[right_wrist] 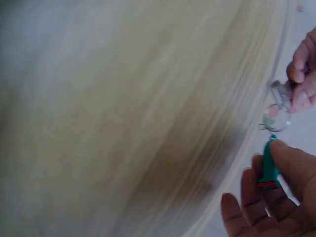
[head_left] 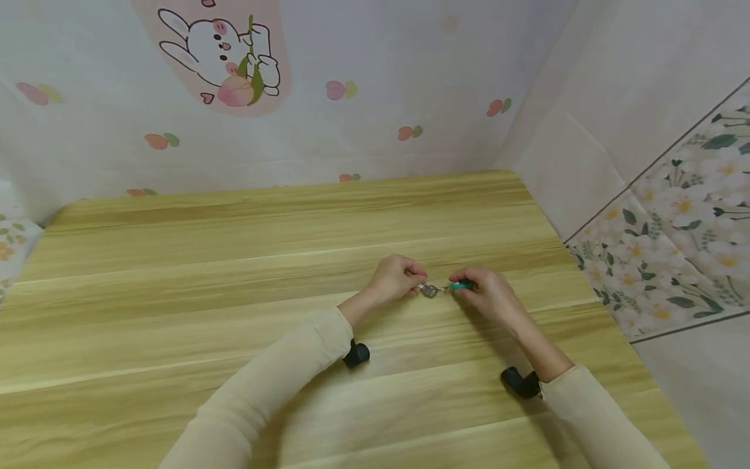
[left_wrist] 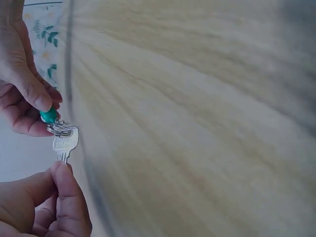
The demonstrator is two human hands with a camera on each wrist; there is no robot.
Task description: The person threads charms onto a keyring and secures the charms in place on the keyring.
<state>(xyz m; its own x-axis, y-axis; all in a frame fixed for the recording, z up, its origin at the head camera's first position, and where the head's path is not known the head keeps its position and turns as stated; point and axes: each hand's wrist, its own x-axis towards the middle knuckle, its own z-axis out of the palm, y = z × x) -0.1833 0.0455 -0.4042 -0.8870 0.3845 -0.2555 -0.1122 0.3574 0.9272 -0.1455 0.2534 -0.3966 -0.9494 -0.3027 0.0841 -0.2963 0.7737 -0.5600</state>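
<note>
A silver key (left_wrist: 65, 142) hangs on a metal key ring (right_wrist: 290, 121) that is linked to a small green keychain charm (right_wrist: 268, 165) with a red band at its end. My left hand (head_left: 391, 279) pinches the key by its blade between thumb and forefinger. On the other side, my right hand (head_left: 491, 296) holds the green charm between its thumb and fingers. The ring and key stretch between both hands, above the wooden table as seen from the head. Part of the charm is hidden behind the right fingers.
The wood-patterned table (head_left: 176, 280) spreads beneath both arms. A white cloth with a rabbit print (head_left: 228, 58) hangs behind it, and a floral panel (head_left: 674, 215) stands on the right. Black wrist-worn devices (head_left: 356, 355) sit under both forearms.
</note>
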